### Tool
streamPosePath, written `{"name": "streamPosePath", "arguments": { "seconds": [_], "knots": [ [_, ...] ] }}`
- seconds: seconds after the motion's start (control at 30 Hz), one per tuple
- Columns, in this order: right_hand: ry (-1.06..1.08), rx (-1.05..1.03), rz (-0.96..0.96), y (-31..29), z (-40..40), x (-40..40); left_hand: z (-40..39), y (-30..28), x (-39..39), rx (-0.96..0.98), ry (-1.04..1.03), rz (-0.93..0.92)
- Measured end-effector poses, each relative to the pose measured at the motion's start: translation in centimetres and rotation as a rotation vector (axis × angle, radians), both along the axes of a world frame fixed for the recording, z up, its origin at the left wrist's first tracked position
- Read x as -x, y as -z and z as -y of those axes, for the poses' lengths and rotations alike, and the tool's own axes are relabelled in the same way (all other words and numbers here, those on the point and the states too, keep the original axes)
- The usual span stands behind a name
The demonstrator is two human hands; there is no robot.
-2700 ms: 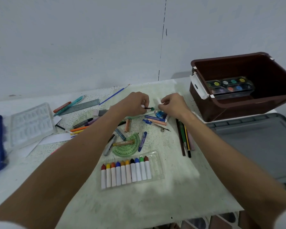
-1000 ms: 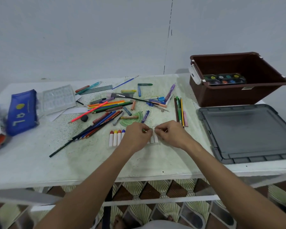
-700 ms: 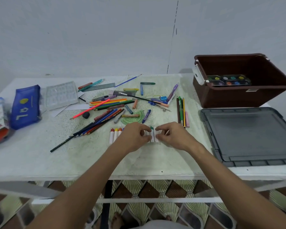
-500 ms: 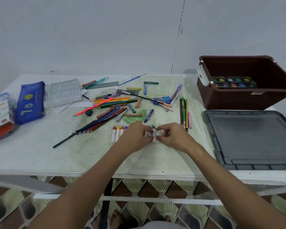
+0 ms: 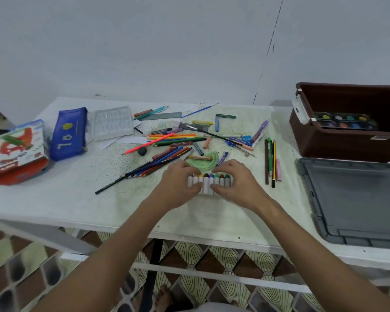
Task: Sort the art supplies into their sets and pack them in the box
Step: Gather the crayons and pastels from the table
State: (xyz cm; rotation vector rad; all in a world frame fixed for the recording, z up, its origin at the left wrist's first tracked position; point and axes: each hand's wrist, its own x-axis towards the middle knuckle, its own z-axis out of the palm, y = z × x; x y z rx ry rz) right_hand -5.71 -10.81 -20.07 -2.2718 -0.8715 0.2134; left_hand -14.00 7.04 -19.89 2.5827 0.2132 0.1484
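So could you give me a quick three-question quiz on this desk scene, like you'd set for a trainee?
1. True or false: the watercolour palette already lies inside the brown box.
2. What do the left hand and right hand hold between them? A) the row of crayons B) the blue pencil case C) the grey lid
3. Fill in: the green protractor lies just ____ the crayons, toward the wall.

Key: 1 true; 2 A; 3 behind.
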Motion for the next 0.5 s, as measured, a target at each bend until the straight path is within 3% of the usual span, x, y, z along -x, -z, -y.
{"name": "streamPosePath", "arguments": {
  "seconds": [0.1,0.23,0.5],
  "knots": [
    [-0.094,0.03,-0.035,-0.7,-2.7,0.4,-3.1,-0.1,1.4,0.034,-0.086,-0.003],
    [-0.226,0.223,-0.057,-0.5,-6.1,1.4,-7.5,-0.2,3.9,0.026,-0.226,-0.012],
    [-0.223,0.271,0.003,0.3,-9.5,1.6,-20.6,-0.8,9.8,-0.051,-0.7,0.002]
  ]
}}
